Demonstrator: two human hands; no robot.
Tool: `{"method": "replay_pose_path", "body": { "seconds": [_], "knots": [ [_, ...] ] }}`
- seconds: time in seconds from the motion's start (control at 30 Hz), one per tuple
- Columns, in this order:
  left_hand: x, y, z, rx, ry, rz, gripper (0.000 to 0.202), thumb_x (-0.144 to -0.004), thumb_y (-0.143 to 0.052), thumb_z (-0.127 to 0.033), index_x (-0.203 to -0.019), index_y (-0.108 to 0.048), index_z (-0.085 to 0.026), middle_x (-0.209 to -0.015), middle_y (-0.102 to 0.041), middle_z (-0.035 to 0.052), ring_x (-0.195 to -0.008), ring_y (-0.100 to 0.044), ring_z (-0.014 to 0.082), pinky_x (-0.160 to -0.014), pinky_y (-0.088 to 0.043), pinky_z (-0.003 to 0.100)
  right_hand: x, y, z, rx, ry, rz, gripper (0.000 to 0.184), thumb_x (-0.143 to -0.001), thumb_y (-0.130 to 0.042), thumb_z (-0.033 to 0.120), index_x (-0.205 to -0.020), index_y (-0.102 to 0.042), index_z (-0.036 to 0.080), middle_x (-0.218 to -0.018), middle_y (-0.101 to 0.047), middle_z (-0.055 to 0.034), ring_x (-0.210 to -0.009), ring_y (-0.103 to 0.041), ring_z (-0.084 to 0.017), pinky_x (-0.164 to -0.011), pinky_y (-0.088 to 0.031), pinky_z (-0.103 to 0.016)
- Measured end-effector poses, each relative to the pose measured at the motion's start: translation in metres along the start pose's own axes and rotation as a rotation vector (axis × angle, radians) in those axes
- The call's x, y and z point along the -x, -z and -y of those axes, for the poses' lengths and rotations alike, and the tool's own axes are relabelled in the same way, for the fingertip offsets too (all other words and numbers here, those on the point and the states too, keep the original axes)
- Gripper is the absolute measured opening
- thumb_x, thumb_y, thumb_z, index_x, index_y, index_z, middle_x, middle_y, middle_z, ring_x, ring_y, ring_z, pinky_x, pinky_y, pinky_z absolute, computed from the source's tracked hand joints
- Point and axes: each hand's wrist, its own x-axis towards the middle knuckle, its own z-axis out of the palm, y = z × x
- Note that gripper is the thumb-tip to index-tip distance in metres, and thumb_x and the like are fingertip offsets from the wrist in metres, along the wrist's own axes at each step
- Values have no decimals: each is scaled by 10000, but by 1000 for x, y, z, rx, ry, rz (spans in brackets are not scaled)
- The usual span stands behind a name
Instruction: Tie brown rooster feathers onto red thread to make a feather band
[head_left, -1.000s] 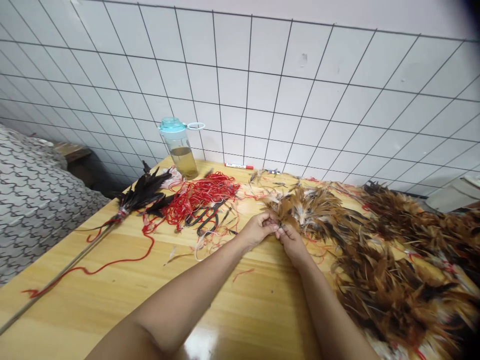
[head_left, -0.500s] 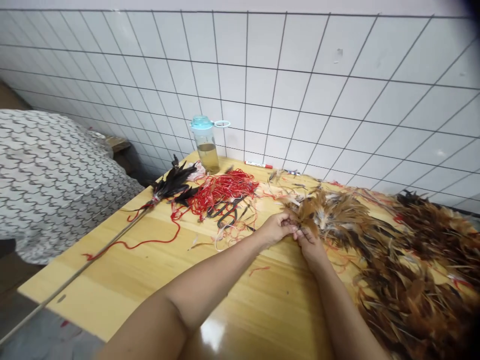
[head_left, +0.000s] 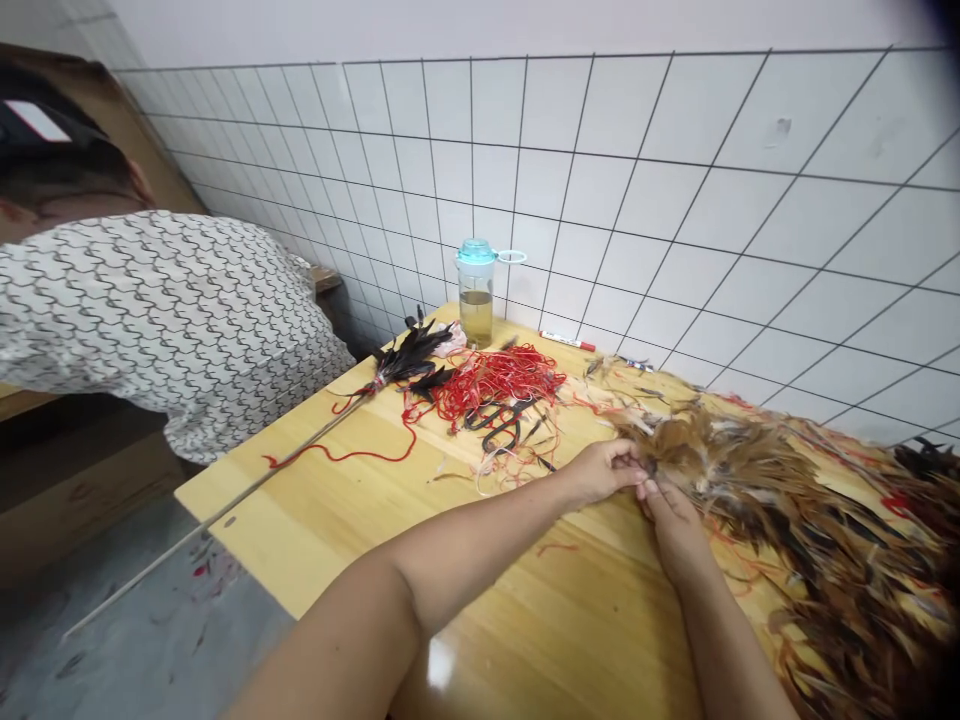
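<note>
Left hand: your bare left hand is pinching, thumb and finger together, on a small dark-brown feather tuft.
Right hand: your bare right hand is meeting it, its fingertips likewise pinching; which part each is gripping is too small to tell.
Reason for hold: you are probably using both sets of fingertips because the piece is so slight.
Tuft position: it is sitting between your fingertips, beside a loose heap of long brown feathers, presumably lying there for easy reach.
Stick: a thin wooden stick, with a bundle of glossy black feathers at one end, is crossing the corner of the yellow wooden tabletop; its bare end is overhanging, likely for want of room.
String: a tangled pile of thin red string is lying against black-handled scissors.
Bottle: a clear plastic bottle with a light-blue lid is standing upright near the tiled wall, apparently clear of your arms.
Contents: yellowish-brown liquid is filling its lower part.
</note>
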Motion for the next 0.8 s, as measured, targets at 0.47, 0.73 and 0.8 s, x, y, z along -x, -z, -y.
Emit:
{"method": "replay_pose_path", "body": {
  "seconds": [0.47,0.73,0.8],
  "knots": [
    [0,-1,2,-50,30,-75,612,-537,-790,-604,-838,-515,-148,-633,-609,-8,-593,-516,82,-643,-381,245,0,-7,6,-185,-64,-17,431,-728,-655,618,-667,-520,213,-586,-371,39,-556,-326,-119,-521,-276,-267],
    [3,5,-13,-133,-41,-155,392,-675,-775,-335,-933,-567,-126,-748,-602,7,-677,-525,89,-727,-407,248,-3,-7,7,-196,-14,-41,384,-754,-648,572,-665,-526,219,-580,-416,26,-535,-360,-121,-510,-307,-279],
    [5,9,-25,-224,-73,-241,302,-718,-724,-235,-967,-603,-114,-794,-595,11,-672,-488,75,-707,-400,228,-3,-7,10,-210,-8,-43,391,-756,-644,574,-650,-520,219,-565,-401,28,-525,-351,-119,-504,-299,-281]
  ]
}}
